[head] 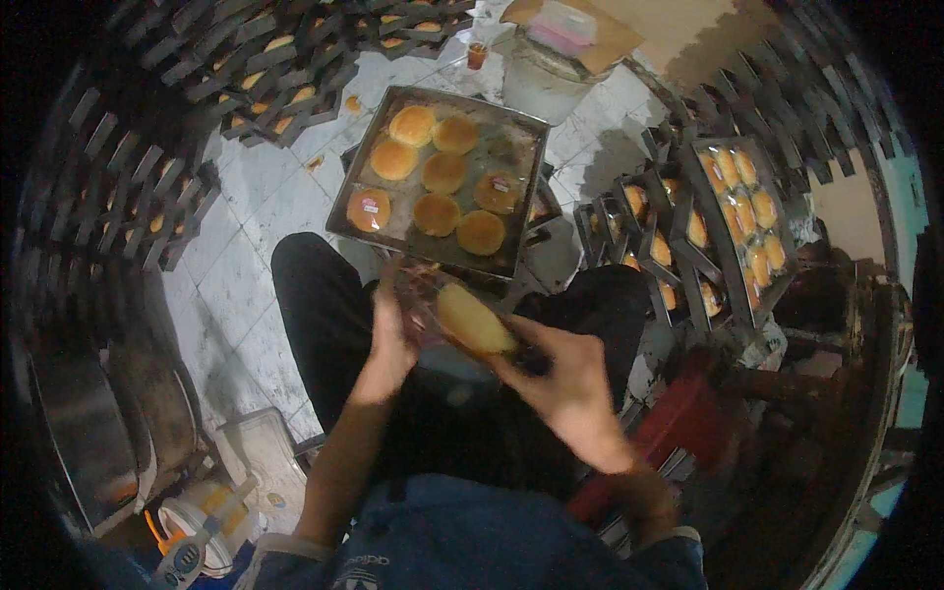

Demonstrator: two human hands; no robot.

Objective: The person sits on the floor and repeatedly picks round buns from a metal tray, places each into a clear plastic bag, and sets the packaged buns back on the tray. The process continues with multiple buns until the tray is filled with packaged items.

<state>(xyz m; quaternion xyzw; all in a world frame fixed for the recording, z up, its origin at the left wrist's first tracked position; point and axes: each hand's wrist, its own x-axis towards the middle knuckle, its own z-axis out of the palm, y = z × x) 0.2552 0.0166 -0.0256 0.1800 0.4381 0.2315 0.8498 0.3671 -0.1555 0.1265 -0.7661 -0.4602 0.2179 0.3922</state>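
My right hand (pixel 557 369) grips a pale golden bun (pixel 474 318) over my lap, its long side tilted. Beside it, my left hand (pixel 394 324) holds what looks like a clear plastic bag (pixel 426 291), blurred and partly hidden. Just beyond both hands is a dark metal baking tray (pixel 509 262) of round buns. An unwrapped bun (pixel 413 125) lies near its far left corner. Two buns there are in clear wrappers with labels: one wrapped bun (pixel 368 210) at the near left, another wrapped bun (pixel 498 192) at the right.
Stacked trays of bread (pixel 287 81) rise at the far left. To the right, a tray (pixel 783 254) of wrapped buns leans on more stacked trays. A bucket (pixel 535 81) and a cup of brown drink (pixel 476 56) stand on the tiled floor (pixel 258 221). A white tub (pixel 195 535) sits lower left.
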